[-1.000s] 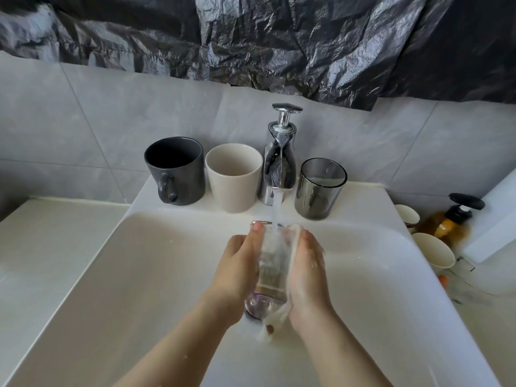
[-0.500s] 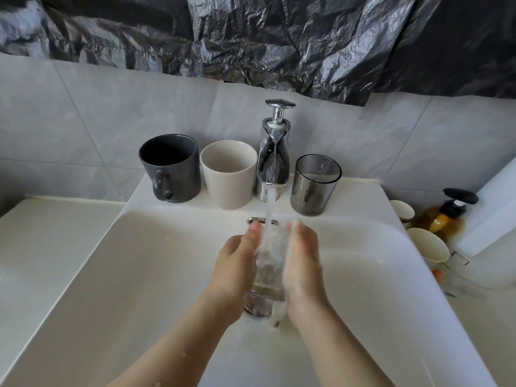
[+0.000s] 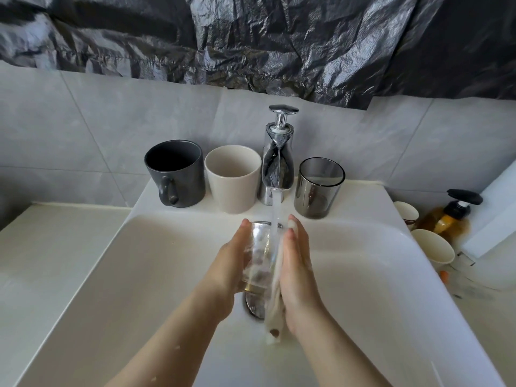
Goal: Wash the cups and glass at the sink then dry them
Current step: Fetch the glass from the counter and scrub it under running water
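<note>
A clear glass point(image 3: 258, 255) is held over the sink basin point(image 3: 139, 269) under water running from the chrome tap point(image 3: 277, 166). My left hand point(image 3: 227, 263) grips the glass from the left. My right hand point(image 3: 296, 261) presses a wet white cloth point(image 3: 275, 311) flat against the glass's right side, fingers straight. On the back ledge stand a dark grey mug point(image 3: 176, 173), a beige cup point(image 3: 233, 178) and a smoked glass tumbler point(image 3: 319, 188).
The drain point(image 3: 255, 304) lies below the glass. Right of the sink are two pale paper cups point(image 3: 431, 245), an amber pump bottle point(image 3: 452, 216) and a white box. A flat white counter point(image 3: 42, 247) lies to the left. Crumpled black plastic covers the wall above.
The glass has turned more upright with its rim toward the stream. My right hand has shifted along the cloth. The cups on the ledge have not moved.
</note>
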The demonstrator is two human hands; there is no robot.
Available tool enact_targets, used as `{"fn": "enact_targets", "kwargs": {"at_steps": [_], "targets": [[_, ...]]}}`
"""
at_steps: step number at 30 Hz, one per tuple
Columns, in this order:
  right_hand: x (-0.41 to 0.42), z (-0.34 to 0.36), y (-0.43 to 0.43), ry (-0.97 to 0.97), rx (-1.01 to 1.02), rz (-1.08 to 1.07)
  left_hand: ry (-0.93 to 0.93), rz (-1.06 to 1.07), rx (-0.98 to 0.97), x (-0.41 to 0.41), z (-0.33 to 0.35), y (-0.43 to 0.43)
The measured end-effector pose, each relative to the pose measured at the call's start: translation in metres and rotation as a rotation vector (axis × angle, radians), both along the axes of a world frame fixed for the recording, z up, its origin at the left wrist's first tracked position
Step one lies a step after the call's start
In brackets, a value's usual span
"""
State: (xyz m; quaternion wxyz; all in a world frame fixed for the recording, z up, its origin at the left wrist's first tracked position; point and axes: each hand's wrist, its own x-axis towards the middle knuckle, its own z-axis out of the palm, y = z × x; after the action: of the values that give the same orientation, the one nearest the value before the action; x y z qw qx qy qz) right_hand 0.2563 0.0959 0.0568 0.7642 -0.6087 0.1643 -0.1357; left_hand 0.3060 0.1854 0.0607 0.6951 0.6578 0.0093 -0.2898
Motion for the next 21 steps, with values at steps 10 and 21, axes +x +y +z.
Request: {"fn": "enact_targets", "kwargs": {"at_steps": [10, 21], "targets": [[0.001, 0.007, 0.005, -0.056, -0.034, -0.089, -0.003, 0.031, -0.036, 0.000, -0.003, -0.003], [-0.007, 0.012, 0.010, -0.050, -0.452, -0.029, 0.011, 0.066, -0.097, -0.003, -0.003, -0.005]]}}
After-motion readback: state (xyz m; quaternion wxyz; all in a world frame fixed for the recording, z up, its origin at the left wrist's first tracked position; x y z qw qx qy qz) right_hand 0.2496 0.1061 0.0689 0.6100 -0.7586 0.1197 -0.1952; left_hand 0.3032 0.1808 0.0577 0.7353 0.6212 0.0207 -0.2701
